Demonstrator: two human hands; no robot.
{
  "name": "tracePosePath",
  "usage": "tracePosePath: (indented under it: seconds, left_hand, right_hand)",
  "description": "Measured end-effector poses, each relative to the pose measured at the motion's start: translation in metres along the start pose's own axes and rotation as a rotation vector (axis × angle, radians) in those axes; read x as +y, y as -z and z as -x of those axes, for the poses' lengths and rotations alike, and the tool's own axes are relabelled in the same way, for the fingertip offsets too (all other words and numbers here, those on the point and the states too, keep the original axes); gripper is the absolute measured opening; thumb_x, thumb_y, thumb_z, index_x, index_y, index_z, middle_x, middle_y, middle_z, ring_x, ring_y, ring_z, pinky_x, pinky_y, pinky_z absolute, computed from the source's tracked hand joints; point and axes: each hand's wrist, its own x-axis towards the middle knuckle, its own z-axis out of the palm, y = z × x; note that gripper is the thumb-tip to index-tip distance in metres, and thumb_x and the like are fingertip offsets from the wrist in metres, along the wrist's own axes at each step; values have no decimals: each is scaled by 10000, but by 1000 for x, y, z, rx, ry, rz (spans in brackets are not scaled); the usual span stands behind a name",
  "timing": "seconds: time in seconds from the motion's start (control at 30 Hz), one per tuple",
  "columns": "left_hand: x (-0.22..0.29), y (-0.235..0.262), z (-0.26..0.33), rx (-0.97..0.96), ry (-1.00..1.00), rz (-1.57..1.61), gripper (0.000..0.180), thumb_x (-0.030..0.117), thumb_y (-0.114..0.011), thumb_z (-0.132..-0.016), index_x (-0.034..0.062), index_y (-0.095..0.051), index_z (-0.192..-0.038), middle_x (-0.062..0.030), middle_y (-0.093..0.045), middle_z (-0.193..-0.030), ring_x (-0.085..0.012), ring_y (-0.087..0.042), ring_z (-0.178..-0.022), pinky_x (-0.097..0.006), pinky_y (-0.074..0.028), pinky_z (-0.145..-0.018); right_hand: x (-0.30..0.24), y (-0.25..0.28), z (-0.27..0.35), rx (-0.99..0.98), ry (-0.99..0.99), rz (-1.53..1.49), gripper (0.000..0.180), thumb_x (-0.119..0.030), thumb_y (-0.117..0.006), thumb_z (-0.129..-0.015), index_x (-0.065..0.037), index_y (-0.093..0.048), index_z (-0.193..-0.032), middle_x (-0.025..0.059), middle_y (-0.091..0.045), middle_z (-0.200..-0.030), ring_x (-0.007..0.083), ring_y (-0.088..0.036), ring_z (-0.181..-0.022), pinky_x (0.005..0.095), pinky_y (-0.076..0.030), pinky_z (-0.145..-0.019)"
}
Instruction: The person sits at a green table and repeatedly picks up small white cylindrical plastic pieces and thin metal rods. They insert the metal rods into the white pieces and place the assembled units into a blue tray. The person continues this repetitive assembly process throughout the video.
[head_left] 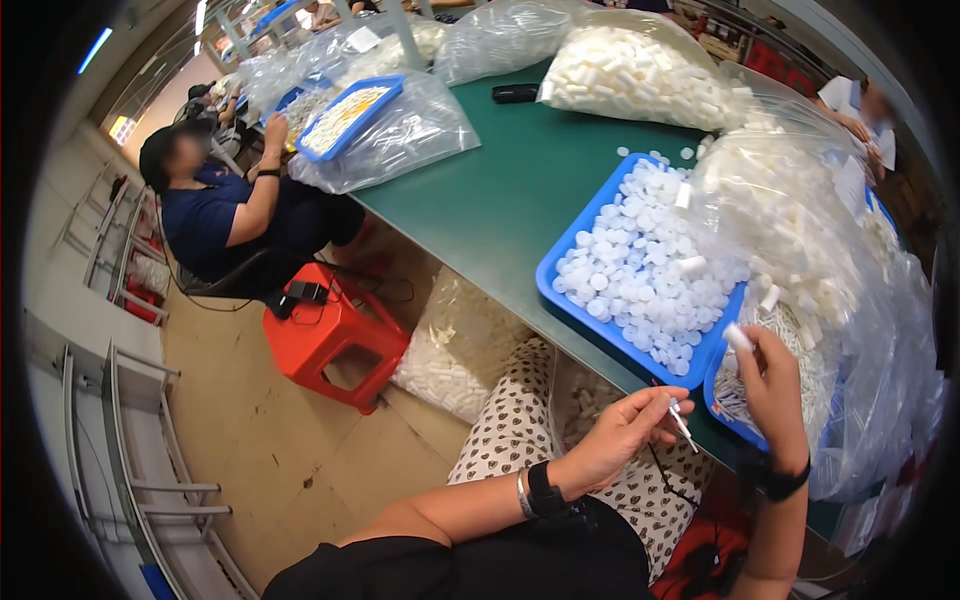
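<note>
My left hand is closed on a thin white stick-like part, pinched between thumb and fingers beside the table's edge. My right hand pinches a short white plastic cylinder above a blue tray of thin pale sticks. Farther in lies a blue tray heaped with small translucent white discs, with a few white cylinders on top. To its right, a clear plastic bag of white cylinders spills toward both trays.
The green table also carries another bag of white cylinders and a black object. A seated co-worker is at the left, near a red stool. A filled bag lies on the floor.
</note>
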Motion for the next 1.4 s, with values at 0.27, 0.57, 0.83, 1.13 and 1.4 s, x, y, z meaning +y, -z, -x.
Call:
tracePosePath:
  seconds: [0.27,0.57,0.83,1.13,1.4]
  left_hand:
    - [1,-6,1,-51,-114,-79,365,288,-479,-1052,27,-564,-1292,-53,-594,-1236,-117,-573,-1103,-283,-482,-941]
    - [-5,-6,5,33,-59,-121,343,269,-497,-1048,-3,-592,-1232,-60,-633,-1152,-128,-600,-1059,-282,-483,-933]
    - [-3,-3,6,87,60,101,365,285,-491,-1047,-3,-555,-1262,-89,-639,-1144,-147,-614,-1032,-309,-499,-925]
    - [-7,-6,7,140,48,-180,358,257,-534,-1032,5,-566,-1285,5,-627,-889,-55,-563,-770,-206,-482,-740]
    - [-2,6,3,29,260,-101,401,254,-539,-1030,-24,-543,-1319,-5,-630,-848,-64,-588,-749,-200,-487,-711]
  right_hand:
    - [-23,-29,72,-84,-61,-299,124,-11,-614,-920,29,-637,-1035,69,-643,-845,100,-574,-625,246,-446,-553]
    - [-8,-46,87,-49,-148,-427,214,46,-656,-882,21,-587,-1083,79,-656,-937,95,-635,-784,246,-522,-675]
    - [-4,-49,85,17,143,-122,215,19,-716,-796,-36,-655,-994,106,-621,-831,254,-624,-654,334,-480,-568]
    - [-8,-49,91,-124,-127,-508,150,-40,-695,-884,13,-557,-910,63,-631,-817,132,-641,-673,267,-512,-584]
    - [-10,-32,85,-401,-488,-871,119,-57,-570,-976,-3,-466,-998,77,-637,-852,109,-669,-734,237,-552,-629]
